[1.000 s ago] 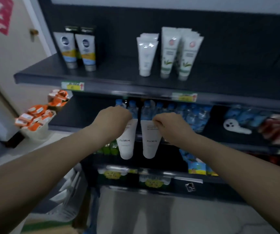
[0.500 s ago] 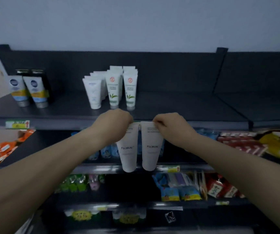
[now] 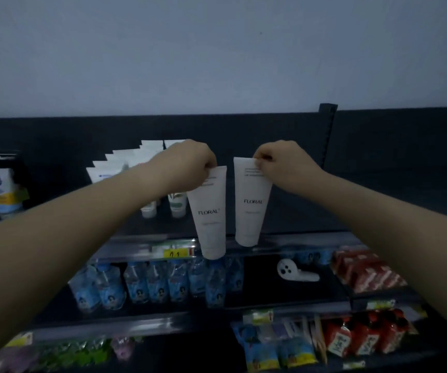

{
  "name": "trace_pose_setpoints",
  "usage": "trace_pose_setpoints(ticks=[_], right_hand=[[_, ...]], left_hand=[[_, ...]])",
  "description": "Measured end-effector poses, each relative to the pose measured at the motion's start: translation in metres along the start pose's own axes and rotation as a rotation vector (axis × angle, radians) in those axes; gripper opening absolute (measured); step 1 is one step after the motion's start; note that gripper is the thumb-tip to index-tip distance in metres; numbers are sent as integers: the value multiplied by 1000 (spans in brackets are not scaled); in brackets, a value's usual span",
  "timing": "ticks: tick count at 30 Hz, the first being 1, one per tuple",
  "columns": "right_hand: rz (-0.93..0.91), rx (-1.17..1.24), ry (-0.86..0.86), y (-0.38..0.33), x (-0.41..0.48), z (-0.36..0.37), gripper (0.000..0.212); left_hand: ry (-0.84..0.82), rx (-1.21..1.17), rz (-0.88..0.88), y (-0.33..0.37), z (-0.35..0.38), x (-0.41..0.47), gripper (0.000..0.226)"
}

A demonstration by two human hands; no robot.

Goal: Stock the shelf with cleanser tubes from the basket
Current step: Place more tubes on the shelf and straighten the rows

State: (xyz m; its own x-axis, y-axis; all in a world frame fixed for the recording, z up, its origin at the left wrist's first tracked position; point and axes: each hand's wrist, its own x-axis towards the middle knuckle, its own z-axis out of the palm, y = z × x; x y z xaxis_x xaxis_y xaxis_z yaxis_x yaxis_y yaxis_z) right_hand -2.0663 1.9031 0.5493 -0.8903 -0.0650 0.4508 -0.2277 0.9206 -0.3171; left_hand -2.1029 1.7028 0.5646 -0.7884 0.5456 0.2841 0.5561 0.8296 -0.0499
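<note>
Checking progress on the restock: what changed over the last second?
Both hands, left and right, rose from bottle-shelf level to the top shelf, spreading slightly apart. Unchanged: each pinches a FLORAL tube, left tube and right tube, by its crimped end, cap down.

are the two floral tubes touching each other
Apart. The head view shows a dark strip of shelf between the left tube and the right tube.

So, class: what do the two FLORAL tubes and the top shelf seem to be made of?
FLORAL tube in the left hand and FLORAL tube in the right hand: probably soft plastic, matt white, with flat crimped top ends and printed lettering. Top shelf: likely painted metal, dark and matt, with a glossy front strip; the dim light leaves it uncertain.
</note>
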Motion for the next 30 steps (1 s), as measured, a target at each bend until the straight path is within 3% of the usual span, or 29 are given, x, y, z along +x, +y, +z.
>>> trace_pose_setpoints(ticks=[12,30], right_hand=[[12,-25,-17,44,117,24,26],[60,-25,-98,90,229,104,28]], left_hand=[[29,-13,31,-44,0,130,32],[-66,12,54,-126,77,258,28]])
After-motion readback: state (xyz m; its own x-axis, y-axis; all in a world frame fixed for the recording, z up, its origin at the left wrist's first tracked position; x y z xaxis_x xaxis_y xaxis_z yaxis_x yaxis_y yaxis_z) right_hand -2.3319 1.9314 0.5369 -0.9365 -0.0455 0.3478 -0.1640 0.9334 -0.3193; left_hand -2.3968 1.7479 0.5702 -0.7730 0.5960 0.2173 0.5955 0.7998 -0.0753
